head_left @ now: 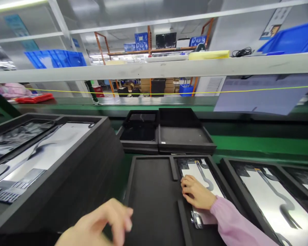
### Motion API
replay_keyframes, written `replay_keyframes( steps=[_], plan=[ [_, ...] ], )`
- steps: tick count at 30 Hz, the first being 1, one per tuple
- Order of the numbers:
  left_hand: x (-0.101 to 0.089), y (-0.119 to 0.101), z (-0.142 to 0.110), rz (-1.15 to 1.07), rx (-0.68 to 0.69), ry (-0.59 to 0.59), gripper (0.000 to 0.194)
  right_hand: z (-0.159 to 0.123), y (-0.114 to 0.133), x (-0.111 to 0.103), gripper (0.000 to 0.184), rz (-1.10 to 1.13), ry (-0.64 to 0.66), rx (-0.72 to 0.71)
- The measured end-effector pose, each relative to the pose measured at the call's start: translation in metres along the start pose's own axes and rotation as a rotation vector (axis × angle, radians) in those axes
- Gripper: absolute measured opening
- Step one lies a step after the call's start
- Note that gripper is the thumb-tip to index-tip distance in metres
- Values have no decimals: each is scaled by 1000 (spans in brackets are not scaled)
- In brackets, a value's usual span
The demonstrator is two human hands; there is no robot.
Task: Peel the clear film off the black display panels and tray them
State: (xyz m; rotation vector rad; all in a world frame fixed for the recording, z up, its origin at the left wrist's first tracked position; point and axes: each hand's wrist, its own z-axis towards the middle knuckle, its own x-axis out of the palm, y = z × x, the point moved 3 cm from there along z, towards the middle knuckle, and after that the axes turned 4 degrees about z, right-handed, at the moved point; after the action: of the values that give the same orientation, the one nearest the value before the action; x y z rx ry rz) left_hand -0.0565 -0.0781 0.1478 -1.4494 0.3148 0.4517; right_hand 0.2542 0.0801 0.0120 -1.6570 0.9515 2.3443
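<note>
The right hand (198, 194) lies with bent fingers over the left side of a silvery panel (212, 178) in the right compartment of a black tray (154, 191); whether it grips the panel I cannot tell. The left hand (102, 223), blurred, hovers loosely open by the tray's near left edge, between a tall black stack (84, 177) and another panel-filled tray (236, 186).

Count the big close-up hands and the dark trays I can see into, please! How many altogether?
Close-up hands: 2 (left hand, right hand)
Front trays: 3 (left tray, middle tray, right tray)
Back trays: 2 (back left tray, back right tray)
Total: 7
</note>
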Motion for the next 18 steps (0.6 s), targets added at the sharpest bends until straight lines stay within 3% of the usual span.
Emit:
replay_keyframes(
  steps=[1, 3, 7, 9, 14, 18],
  plan=[
    [12, 6, 7, 33, 14, 63, 11, 1, 0, 3, 12, 14, -3, 0],
    [32, 27, 19, 145, 11, 102, 28, 2, -1, 6, 16, 41, -18, 2],
    [54, 77, 28, 219, -92, -93, 38, 2, -4, 9, 27, 92, -44, -20],
    [62, 89, 28, 198, -114, -110, 38, 2, -5, 10, 29, 116, -47, -45],
    [82, 80, 28, 195, -130, 60, 37, 6, -4, 4, 34, 187, -95, -83],
    [94, 60, 37, 190, -68, 167, 39, 8, 2, -28, 40, 254, -231, -52]
  ],
)
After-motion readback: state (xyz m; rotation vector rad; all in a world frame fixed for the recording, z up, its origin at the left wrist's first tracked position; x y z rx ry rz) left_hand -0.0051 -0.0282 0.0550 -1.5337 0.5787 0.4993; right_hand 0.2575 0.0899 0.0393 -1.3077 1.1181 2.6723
